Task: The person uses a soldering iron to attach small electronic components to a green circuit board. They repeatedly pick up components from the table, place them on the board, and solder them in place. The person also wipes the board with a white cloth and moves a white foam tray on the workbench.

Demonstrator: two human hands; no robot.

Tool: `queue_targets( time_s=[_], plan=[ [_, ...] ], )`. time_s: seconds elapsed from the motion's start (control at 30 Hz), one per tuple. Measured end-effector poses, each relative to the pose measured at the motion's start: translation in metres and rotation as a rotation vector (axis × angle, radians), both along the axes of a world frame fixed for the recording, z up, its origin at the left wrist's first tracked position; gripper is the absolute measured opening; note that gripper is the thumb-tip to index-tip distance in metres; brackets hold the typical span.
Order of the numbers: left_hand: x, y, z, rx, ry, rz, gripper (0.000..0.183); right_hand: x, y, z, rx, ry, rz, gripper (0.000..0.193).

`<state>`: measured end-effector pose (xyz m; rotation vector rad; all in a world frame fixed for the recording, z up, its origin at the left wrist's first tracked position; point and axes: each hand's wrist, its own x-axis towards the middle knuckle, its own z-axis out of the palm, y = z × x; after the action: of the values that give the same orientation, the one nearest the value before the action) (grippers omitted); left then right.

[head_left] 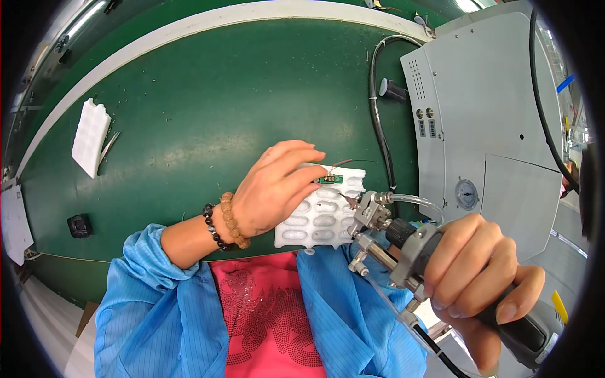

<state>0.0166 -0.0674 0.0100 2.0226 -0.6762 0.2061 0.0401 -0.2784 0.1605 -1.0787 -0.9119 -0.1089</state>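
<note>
Green counter [220,94] bears a white moulded tray [324,221]; at its upper part sits a small green circuit board [331,179] — left hand [271,183], fingers closed on its left end. Right hand [472,271]: fingers clamped round a hosed metal tool [411,259] — tip near the tray.

I noted digit shapes on the display [329,179] of the green circuit board [339,179]. Two dark labels [422,128] on the grey machine cabinet [491,94] and markings on its round dial gauge [466,194] were too small to read.
</note>
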Motion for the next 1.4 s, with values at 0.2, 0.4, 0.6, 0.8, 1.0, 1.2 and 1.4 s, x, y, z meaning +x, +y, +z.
queue_targets(
  time_s=[0.2,0.4,0.6,0.8,1.0,1.2,1.4],
  plan=[
    [-0.005,0.006,0.000,-0.078,0.109,0.126,0.035,0.013,0.025,-0.009,-0.003,0.045,-0.015,0.048],
    [-0.003,0.011,0.000,-0.104,0.121,0.081,0.033,0.019,0.041,-0.011,-0.048,0.069,-0.027,0.049],
    [-0.002,0.011,-0.004,-0.117,0.112,0.100,0.031,0.024,0.043,-0.018,-0.075,0.049,0.000,0.050],
    [-0.004,0.018,0.002,-0.152,0.147,0.089,0.030,0.032,0.058,-0.012,-0.136,0.071,0.034,0.049],
    [-0.005,0.016,0.002,-0.180,0.156,0.087,0.030,0.035,0.061,-0.011,-0.176,0.067,0.071,0.044],
    [-0.004,0.016,0.001,-0.173,0.150,0.086,0.031,0.025,0.063,-0.011,-0.127,0.078,-0.067,0.044],
    [-0.003,0.018,0.003,-0.166,0.132,0.143,0.030,-0.001,0.008,0.024,-0.051,0.026,0.052,0.049]
  ],
)
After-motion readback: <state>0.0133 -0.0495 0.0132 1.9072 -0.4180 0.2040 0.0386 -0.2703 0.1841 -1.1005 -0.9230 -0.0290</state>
